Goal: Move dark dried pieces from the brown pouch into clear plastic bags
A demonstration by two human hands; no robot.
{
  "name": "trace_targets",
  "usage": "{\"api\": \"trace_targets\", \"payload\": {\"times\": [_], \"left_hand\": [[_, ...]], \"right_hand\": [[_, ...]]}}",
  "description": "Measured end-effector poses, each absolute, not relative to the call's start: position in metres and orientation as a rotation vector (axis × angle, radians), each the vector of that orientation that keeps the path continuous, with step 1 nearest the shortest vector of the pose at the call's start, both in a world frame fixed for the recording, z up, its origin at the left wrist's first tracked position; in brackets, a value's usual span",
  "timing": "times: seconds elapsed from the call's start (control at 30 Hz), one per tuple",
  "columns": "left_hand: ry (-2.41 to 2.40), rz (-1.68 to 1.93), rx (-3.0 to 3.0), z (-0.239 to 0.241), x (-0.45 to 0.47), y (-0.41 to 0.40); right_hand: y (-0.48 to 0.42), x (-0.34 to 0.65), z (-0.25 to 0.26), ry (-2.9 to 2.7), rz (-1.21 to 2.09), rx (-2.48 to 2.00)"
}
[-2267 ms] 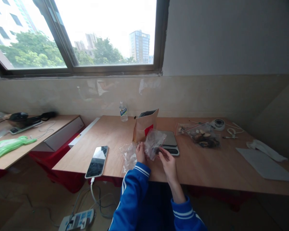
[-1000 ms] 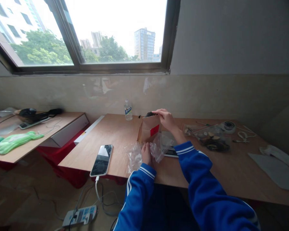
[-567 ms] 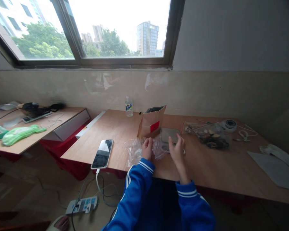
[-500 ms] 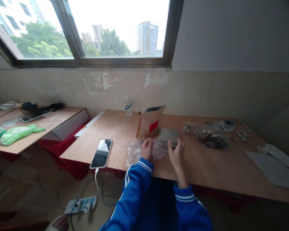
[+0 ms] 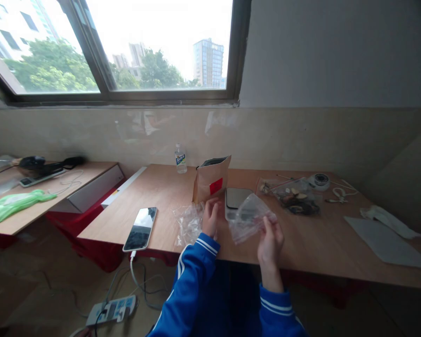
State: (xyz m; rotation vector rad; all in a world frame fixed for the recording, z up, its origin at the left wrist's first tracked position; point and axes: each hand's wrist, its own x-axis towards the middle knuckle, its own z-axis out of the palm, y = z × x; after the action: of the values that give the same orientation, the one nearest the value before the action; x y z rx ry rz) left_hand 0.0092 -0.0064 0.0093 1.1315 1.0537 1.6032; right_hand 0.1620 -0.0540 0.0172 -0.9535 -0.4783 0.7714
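Right hand (image 5: 271,239) pinches the edge of a clear, flat plastic bag (image 5: 247,222), which partly covers the white, grey-topped scale (image 5: 236,196); left hand (image 5: 209,217), loosely half-spread, is beside crumpled clear plastic (image 5: 188,225), contact impossible to tell!

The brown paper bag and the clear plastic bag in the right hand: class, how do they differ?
The paper bag is opaque, with a red patch; the plastic bag is see-through.
The paper bag stands on the table; the plastic bag is held in the right hand.
Both are bags.
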Motion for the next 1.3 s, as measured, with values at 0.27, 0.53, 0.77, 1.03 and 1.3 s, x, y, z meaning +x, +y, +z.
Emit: {"api": "trace_targets", "payload": {"times": [0.27, 0.53, 0.77, 1.03, 1.3], "left_hand": [[0.96, 1.066, 1.822, 0.05, 0.03, -0.038], [1.032, 1.166, 1.569, 0.031, 0.035, -0.048], [1.112, 1.011, 1.733, 0.042, 0.028, -0.065], [0.985, 0.831, 1.792, 0.042, 0.009, -0.07], [0.995, 0.868, 1.727, 0.043, -0.003, -0.073]], "right_hand": [[-0.06, 0.171, 0.027, -0.528, 0.628, -1.025], [-0.071, 0.163, 0.037, -0.792, 0.363, -1.257], [-0.071, 0.165, 0.036, -0.633, 0.371, -1.303], [-0.069, 0.171, 0.031, -0.672, 0.574, -1.282], [-0.068, 0.177, 0.025, -0.542, 0.513, -1.326]]}}
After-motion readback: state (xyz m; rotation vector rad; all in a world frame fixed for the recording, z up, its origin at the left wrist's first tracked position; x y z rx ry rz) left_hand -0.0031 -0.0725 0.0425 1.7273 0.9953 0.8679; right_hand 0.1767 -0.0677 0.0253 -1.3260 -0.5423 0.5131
